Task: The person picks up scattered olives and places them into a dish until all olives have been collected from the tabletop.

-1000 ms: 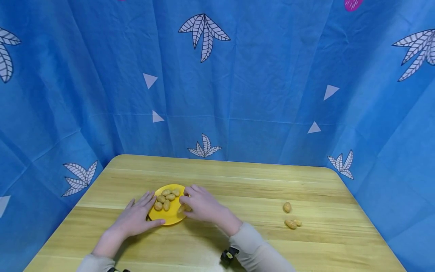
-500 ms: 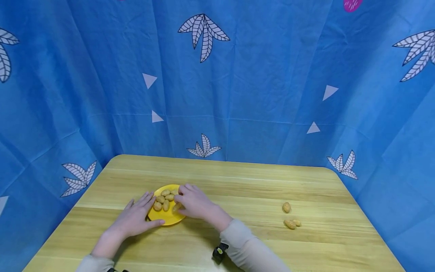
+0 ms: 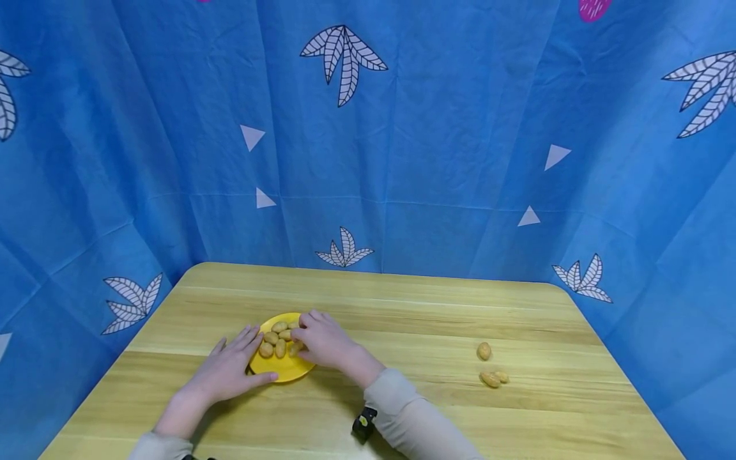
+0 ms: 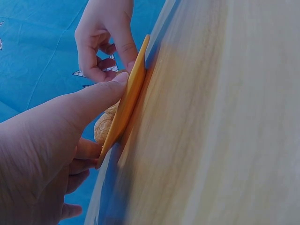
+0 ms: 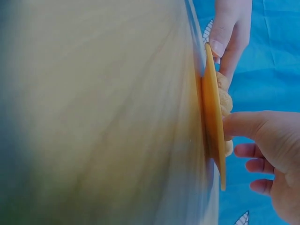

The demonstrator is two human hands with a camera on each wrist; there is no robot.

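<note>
A round yellow plate lies at the left of the table, with several small tan oval pieces on it. In the left wrist view these lumps have wrinkled skin. My left hand rests at the plate's left and near rim, fingers straight and spread, thumb on the edge. Over the plate's right side, my right hand pinches one tan oval piece between thumb and curled fingers, close over the plate. The hand partly hides that piece and those behind it.
Toward the right of the wooden table lie one tan piece and, nearer, a pair side by side. A blue leaf-patterned curtain hangs behind and at both sides of the table.
My right hand has moved left and farther over the plate with the tan piece, which is now low beside the others. The left hand stays at the rim.
</note>
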